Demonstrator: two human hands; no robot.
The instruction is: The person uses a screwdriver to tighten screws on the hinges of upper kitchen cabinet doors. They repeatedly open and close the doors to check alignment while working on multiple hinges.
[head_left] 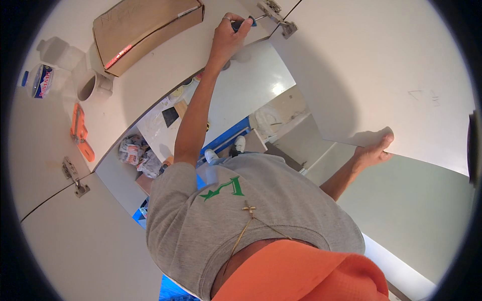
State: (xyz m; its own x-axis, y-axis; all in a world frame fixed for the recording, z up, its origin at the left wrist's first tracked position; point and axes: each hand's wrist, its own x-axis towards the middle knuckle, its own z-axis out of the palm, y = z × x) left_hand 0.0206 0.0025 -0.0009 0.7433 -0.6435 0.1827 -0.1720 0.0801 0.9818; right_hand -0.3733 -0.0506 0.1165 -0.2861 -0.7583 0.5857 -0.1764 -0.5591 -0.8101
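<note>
My left hand (234,32) is closed round a screwdriver (244,23) with a dark handle. Its shaft reaches to a metal cabinet hinge (271,8), whose other half (288,29) sits on a white door panel (401,75). The tip is too small to make out against the hinge. Over on the right, my right hand (374,148) grips the door panel's near edge, thumb over its face and the other fingers mostly hidden.
A cardboard box (150,37), a white mug (98,86), a clear bottle (41,80) and an orange-handled tool (80,131) rest inside the cabinet. A second hinge (75,176) joins another panel (85,241) at left. A bundled plastic bag (138,154) lies lower down.
</note>
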